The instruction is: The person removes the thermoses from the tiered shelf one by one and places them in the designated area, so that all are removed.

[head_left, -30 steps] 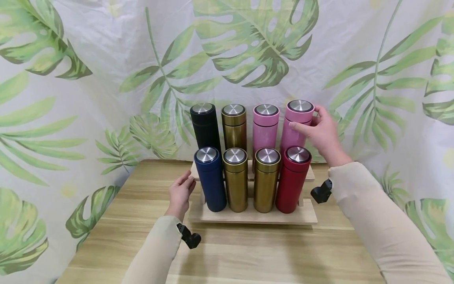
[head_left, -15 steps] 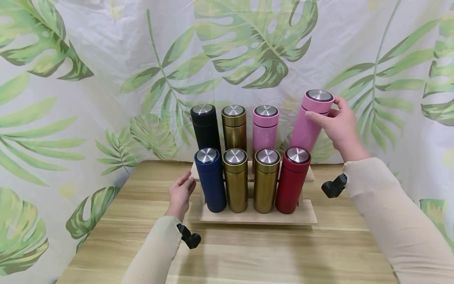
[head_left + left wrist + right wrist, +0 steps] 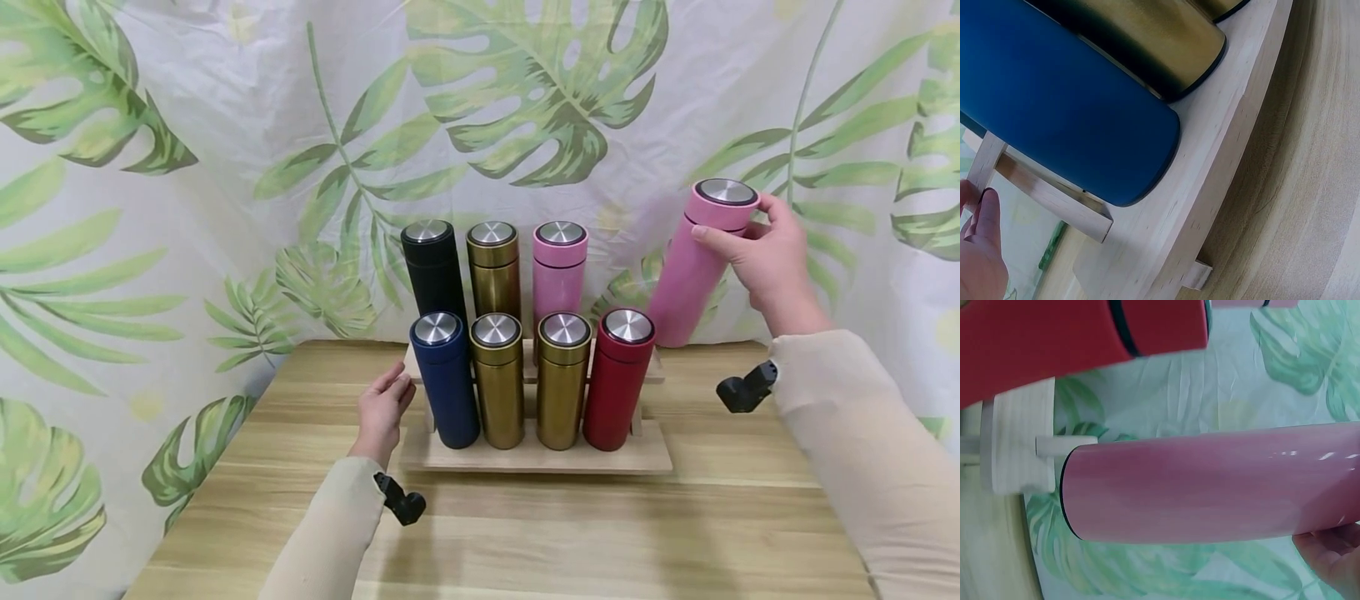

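Observation:
My right hand [image 3: 776, 262] grips a pink thermos bottle [image 3: 686, 279] near its steel-topped lid, thumb in front. The bottle tilts, its base lower left, raised beside the wooden two-tier rack [image 3: 536, 458]. In the right wrist view the held bottle's black-edged base [image 3: 1069, 494] appears close to the rack's upper shelf [image 3: 1022, 437]. My left hand [image 3: 381, 412] holds the left end of the upper shelf, with fingertips at the wood in the left wrist view. Along the front tier stand a blue bottle [image 3: 447, 392], two gold bottles [image 3: 500, 396] and a red bottle [image 3: 618, 392].
Behind, on the upper tier, are a black bottle [image 3: 433, 279], a gold bottle [image 3: 495, 279] and another pink bottle [image 3: 559, 279]. A wood-grain table [image 3: 525, 533] carries the rack. Leaf-printed cloth [image 3: 225, 208] hangs close at the back.
My right hand has lifted the pink bottle from the upper tier's right end and carried it rightward, tilting it. The left hand and the other bottles have stayed in place.

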Tool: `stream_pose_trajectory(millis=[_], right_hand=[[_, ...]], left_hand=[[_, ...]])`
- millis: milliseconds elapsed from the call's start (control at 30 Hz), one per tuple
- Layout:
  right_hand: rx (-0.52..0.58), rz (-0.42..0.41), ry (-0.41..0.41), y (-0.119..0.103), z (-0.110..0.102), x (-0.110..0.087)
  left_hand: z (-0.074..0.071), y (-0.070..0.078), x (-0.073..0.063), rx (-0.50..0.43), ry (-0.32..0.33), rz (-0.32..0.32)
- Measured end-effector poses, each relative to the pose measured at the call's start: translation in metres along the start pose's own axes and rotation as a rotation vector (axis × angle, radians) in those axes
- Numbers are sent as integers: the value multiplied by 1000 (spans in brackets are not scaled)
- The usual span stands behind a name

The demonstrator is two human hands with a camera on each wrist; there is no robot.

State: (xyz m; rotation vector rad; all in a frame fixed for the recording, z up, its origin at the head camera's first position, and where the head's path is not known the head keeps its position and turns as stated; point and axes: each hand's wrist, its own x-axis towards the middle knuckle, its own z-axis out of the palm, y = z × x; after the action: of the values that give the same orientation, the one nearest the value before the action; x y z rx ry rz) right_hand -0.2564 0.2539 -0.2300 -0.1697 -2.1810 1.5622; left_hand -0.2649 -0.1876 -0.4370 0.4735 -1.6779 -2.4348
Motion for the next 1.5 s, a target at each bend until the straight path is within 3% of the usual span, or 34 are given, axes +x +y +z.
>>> stream_pose_trajectory(millis=[267, 567, 1100, 1500], right_hand=[[-44, 65, 37, 14, -17, 3], [-118, 142, 41, 44, -21, 4], [-109, 222, 106, 105, -3, -5], [-73, 304, 77, 138, 9, -17]], left_hand=[[-1, -1, 0, -1, 10, 15], [-1, 0, 2, 0, 9, 25], [-1, 0, 0, 12, 11, 15], [-2, -1, -2, 24, 4, 14]])
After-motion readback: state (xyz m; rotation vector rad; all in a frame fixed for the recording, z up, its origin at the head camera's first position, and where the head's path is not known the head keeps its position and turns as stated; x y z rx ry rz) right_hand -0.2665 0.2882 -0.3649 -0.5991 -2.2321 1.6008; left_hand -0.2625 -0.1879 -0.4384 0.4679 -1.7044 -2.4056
